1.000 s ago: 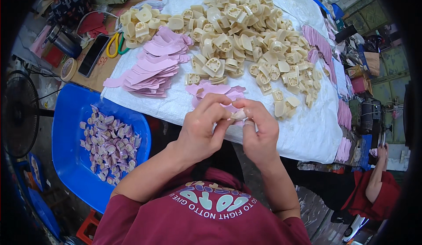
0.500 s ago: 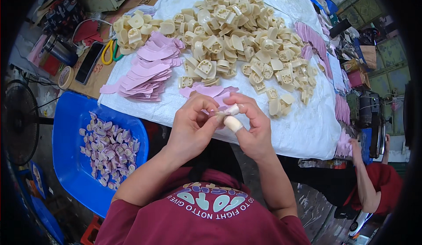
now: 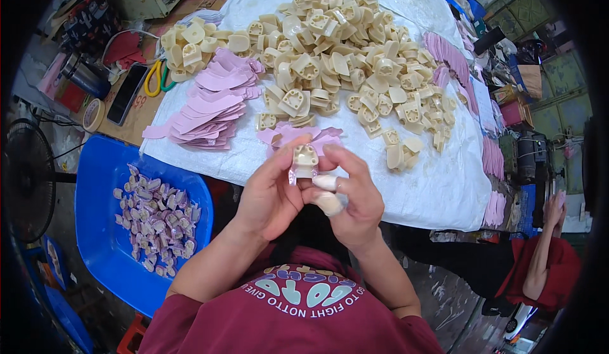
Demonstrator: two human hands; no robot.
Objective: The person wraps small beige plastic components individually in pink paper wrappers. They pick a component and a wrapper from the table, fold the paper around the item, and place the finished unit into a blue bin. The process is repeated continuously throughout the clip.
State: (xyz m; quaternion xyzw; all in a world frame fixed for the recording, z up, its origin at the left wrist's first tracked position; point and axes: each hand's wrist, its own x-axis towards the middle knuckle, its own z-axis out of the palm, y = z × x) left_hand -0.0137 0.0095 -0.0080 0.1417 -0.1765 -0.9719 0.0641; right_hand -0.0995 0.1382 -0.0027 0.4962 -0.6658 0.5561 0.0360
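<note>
Piece of cream plastic [image 3: 306,156], with holes in its upper end and pink sheet [image 3: 292,176] showing at its sides, looks light, stiff and hard to break; its smooth faces may be slippery and the pink sheet thin and soft, so the rigid side edges seem the best place to take hold. It is between the 2 hands, against the left hand [image 3: 269,195], whose fingers curl around its left side and hold it. The right hand [image 3: 356,208] is at its lower right, a thumb and a finger in white covers [image 3: 330,203] a narrow gap apart; whether they press on the piece I cannot tell. To the left, a blue basin [image 3: 98,224] holds many pink-and-cream pieces [image 3: 166,217]. Just past the hands, loose pink sheets [image 3: 273,137] lie on a white cloth [image 3: 438,195], with a larger pink stack [image 3: 209,116] to their left. Farther off spreads a heap of cream pieces [image 3: 342,43], and yellow-and-green-handled scissors [image 3: 148,86] lie near a phone [image 3: 127,94].
</note>
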